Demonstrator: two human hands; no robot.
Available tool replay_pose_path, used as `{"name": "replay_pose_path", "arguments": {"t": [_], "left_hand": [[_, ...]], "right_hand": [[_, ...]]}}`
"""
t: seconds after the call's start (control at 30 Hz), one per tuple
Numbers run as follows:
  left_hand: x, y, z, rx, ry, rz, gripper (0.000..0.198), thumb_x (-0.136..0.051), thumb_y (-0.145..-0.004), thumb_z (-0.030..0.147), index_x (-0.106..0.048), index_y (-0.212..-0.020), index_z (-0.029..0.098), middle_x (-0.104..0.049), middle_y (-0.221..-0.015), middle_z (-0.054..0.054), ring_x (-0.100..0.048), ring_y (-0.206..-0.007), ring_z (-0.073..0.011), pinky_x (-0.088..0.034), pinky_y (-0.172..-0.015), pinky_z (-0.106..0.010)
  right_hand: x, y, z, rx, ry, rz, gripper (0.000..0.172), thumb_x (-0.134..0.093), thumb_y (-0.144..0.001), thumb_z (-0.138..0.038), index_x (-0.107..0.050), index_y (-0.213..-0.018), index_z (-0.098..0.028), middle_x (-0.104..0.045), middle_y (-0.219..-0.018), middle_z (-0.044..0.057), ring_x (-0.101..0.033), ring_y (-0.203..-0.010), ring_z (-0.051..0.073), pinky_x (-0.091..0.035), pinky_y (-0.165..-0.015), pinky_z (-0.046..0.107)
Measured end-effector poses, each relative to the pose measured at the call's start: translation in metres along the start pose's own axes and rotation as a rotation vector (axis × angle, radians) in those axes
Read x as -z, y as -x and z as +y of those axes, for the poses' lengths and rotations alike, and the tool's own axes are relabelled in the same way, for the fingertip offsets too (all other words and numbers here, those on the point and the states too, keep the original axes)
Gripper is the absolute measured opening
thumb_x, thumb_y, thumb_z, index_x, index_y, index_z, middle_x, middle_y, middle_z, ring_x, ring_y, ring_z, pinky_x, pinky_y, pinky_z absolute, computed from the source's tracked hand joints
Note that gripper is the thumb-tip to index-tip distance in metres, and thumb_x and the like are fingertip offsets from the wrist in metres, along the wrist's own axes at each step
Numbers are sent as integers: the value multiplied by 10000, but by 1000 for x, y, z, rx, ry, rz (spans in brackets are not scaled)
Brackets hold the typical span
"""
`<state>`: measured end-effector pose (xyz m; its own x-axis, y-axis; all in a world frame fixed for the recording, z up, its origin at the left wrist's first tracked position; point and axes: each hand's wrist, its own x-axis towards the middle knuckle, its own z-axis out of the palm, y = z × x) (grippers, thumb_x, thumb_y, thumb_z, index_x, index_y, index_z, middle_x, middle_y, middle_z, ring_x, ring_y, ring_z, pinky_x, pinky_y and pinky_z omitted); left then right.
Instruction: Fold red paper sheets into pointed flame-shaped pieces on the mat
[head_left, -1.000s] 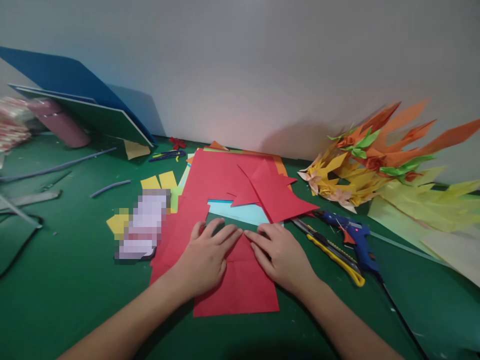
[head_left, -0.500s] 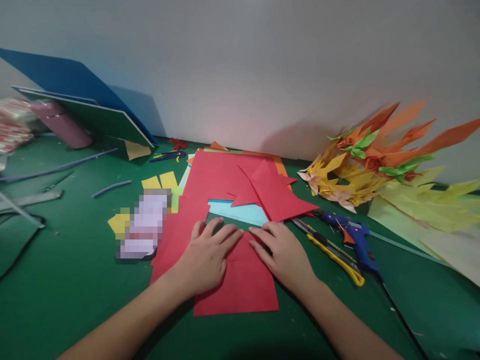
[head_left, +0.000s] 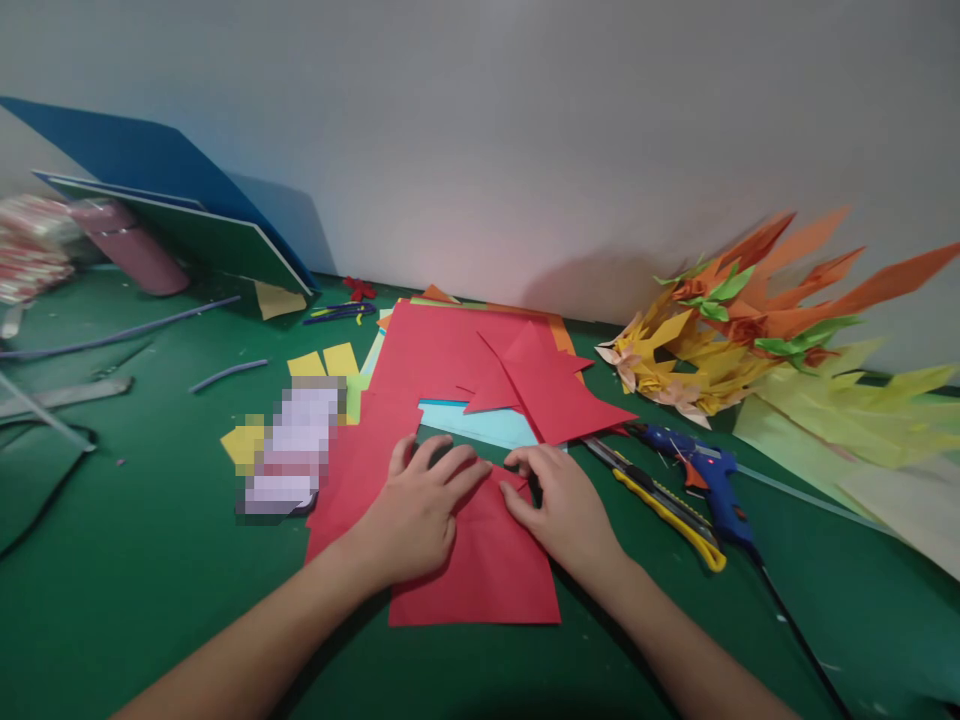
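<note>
The left hand [head_left: 416,512] lies flat, palm down, on the small red rectangular paper sheet [head_left: 480,585], its fingers spread and stretched toward the sheet's far edge, gripping nothing. The right hand [head_left: 568,512] sits just beside it on the sheet's far right corner with its fingers [head_left: 523,466] bent and the tips close to the left hand's fingertips. The paper's corner runs up under those bent fingers, but whether the thumb pinches it cannot be told.

The sheet lies under both palms, and its near half shows bare between the wrists on the green table mat [head_left: 150,590]. Its left edge overlaps a larger red paper sheet with a notch cut out [head_left: 435,350]. Just beyond the fingertips lies a light blue paper strip [head_left: 484,425], and on it rest red paper triangles [head_left: 559,395].

To the right of the right hand lies a yellow utility knife [head_left: 670,507]. Just past it is a blue glue gun [head_left: 709,472] with its cord trailing toward the near edge. Farther right, a heap of orange and yellow folded paper flowers [head_left: 712,335] leans on the grey wall [head_left: 525,130], beside pale yellow-green sheets [head_left: 862,410]. To the left lie yellow paper squares [head_left: 328,360], and a blue board [head_left: 142,155] is propped at the far left.
</note>
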<state>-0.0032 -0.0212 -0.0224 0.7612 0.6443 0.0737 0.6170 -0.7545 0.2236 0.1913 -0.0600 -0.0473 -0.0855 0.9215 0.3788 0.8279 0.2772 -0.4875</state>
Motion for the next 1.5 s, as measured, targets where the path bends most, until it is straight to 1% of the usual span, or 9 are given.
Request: {"name": "replay_pose_path", "arguments": {"t": [0.2,0.33,0.6,0.77,0.9,0.97,1.07,1.23,1.5], "left_hand": [[-1,2,0,5,23,9,543,-403,-723,58,-524,-1238,181,-540,-1319,-87,-366,-1266,-312,-215,-1052,-578],[-1,2,1,-13,9,12,537,-397,-730,43,-540,-1230,179,-530,-1339,-93,-375,-1266,-306,-214,-1060,-570],[0,2,-1,-42,34,18,524,-402,-742,52,-530,-1231,193,-543,-1318,-81,-426,-1200,-286,-233,-1049,-531],[5,2,-1,-10,66,25,471,-413,-741,62,-549,-1170,200,-581,-1258,-77,-423,-1200,-287,-207,-1047,-542],[8,2,-1,-3,68,19,492,-421,-739,67,-551,-1190,217,-597,-1238,-71,-428,-1201,-288,-204,-1046,-544],[8,1,0,-2,63,12,498,-416,-739,65,-552,-1193,219,-601,-1234,-66,-429,-1204,-288,-203,-1044,-546],[8,2,-1,-10,53,18,506,-412,-734,58,-548,-1194,221,-604,-1236,-57,-421,-1213,-291,-192,-1039,-556],[6,3,-2,-4,23,35,501,-420,-733,62,-544,-1191,225,-587,-1248,-61,-415,-1207,-309,-202,-1018,-575],[3,4,-2,38,68,95,376,-395,-772,53,-527,-1111,147,-603,-1118,-132,-544,-1013,-278,-426,-865,-463]], "right_hand": [[2,-1,-1,-32,39,-8,33,-512,-793,-222,-522,-769,-203,-566,-689,14,-546,-650,192,-401,-601,297],[3,-2,-3,-8,-36,-2,78,-500,-763,-170,-463,-716,-220,-551,-669,0,-536,-639,178,-399,-587,278],[2,0,-10,140,-233,-22,156,-447,-847,-94,-532,-912,-207,-641,-840,51,-587,-761,190,-470,-683,301],[4,1,-10,228,-231,-110,64,-546,-886,-202,-529,-948,-199,-655,-902,69,-585,-811,209,-475,-722,327],[8,1,-12,271,-183,-173,114,-573,-896,-302,-542,-915,-194,-655,-880,73,-564,-792,222,-471,-702,340],[8,1,-12,307,-149,-162,84,-490,-934,-241,-554,-919,-188,-657,-888,80,-559,-804,223,-470,-728,348],[7,1,-11,357,-103,-144,205,-381,-939,-113,-576,-915,-173,-655,-892,93,-545,-797,219,-472,-749,348],[5,1,-9,350,-103,-176,222,-380,-923,-71,-580,-924,-167,-659,-940,96,-539,-821,221,-480,-756,350],[4,1,-13,288,-47,-249,190,-418,-898,-38,-562,-914,-161,-643,-1195,119,-521,-849,225,-466,-779,364]]}}
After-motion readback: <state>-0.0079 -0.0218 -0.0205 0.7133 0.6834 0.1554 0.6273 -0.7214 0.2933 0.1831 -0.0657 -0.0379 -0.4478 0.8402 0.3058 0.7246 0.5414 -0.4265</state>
